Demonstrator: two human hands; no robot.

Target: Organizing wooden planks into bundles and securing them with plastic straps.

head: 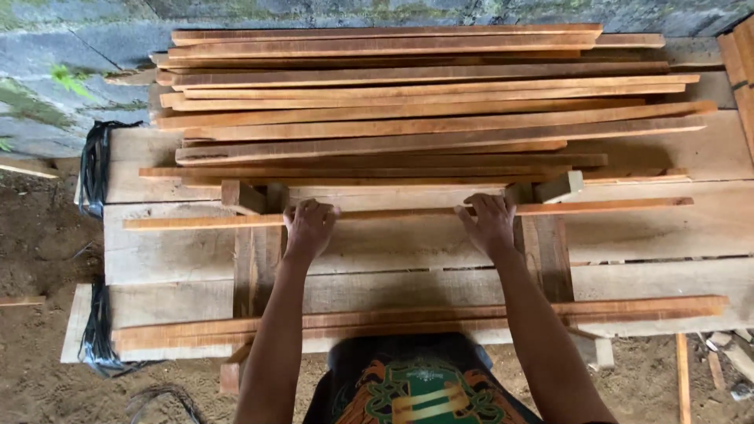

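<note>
A long thin reddish wooden slat point(393, 213) lies crosswise over two upright-running support blocks on a bench of pale planks point(644, 235). My left hand point(308, 228) grips the slat left of its middle, fingers curled over its far edge. My right hand point(488, 223) holds the same slat right of its middle. Beyond it a loose heap of similar slats point(408, 102) fills the back of the bench. Nearer to me, two or three more slats point(440, 318) lie side by side along the front edge.
A dark wooden block point(255, 259) and another point(546, 255) run under the slat toward me. Black strapping point(96, 169) hangs off the bench's left end. Bare earth lies left and right; a stone wall point(71, 47) stands behind. Wood scraps point(726, 357) lie at right.
</note>
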